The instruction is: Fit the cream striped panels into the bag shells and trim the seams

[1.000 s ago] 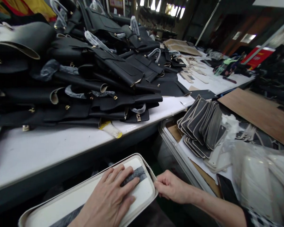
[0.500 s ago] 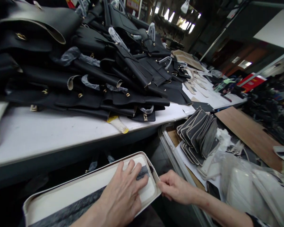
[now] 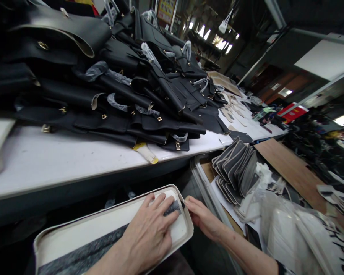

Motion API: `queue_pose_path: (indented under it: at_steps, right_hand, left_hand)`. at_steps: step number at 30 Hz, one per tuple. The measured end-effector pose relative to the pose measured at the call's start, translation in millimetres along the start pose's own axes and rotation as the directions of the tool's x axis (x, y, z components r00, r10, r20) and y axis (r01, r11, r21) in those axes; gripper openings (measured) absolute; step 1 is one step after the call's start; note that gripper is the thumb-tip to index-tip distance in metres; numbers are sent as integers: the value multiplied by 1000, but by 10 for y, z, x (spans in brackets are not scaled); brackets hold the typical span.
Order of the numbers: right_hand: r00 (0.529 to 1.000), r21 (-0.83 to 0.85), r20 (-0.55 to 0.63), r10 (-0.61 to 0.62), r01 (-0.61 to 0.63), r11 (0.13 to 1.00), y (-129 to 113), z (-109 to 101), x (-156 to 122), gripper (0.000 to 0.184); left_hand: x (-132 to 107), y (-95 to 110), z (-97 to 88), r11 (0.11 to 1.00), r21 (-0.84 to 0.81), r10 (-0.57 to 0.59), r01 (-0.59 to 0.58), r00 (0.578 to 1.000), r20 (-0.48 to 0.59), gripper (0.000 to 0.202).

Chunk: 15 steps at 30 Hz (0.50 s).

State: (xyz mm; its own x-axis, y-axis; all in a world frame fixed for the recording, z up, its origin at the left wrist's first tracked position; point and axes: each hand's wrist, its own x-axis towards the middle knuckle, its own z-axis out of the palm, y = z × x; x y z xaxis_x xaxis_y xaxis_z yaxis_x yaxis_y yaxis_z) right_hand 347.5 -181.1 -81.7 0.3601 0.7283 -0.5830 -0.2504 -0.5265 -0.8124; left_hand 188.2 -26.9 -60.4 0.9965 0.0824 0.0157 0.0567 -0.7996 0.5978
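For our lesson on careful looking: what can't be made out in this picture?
In the head view:
Dark strip: partly hidden by the left hand.
Rimmed white piece: lower left end cut off by the bottom edge.
Plastic bag: cut off there too.
Red item: print too small and blurred.

Off-white panel point(image 3: 97, 226), raised rim point(image 3: 190, 230)

Long, rounded corners. Dark grey mottled strip point(image 3: 100, 248) runs lengthwise. Inner face up, rim standing around it. Lies slantwise, right end farther up the view; middle partly covered, lower left cut off by view edge.
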Motion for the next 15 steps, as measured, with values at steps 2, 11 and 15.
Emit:
queue_pose_path:
  at_steps: [2, 11, 15]
  right_hand:
    - [1000, -152, -15, -24, 21, 988, -17, -9, 117, 44]
    - [963, -488, 59, -263, 257, 834, -48, -84, 353, 48]
    - [941, -656, 12, -339, 263, 707, 15, -85, 314, 48]
  left_hand:
    - [7, -5, -7, 1000, 3, -4, 4, 1000, 0, 26]
    - [109, -105, 47, 999, 25, 22, -23, 998, 60, 23]
    - [133, -137, 187, 991, 127, 27, -32, 999, 42, 26]
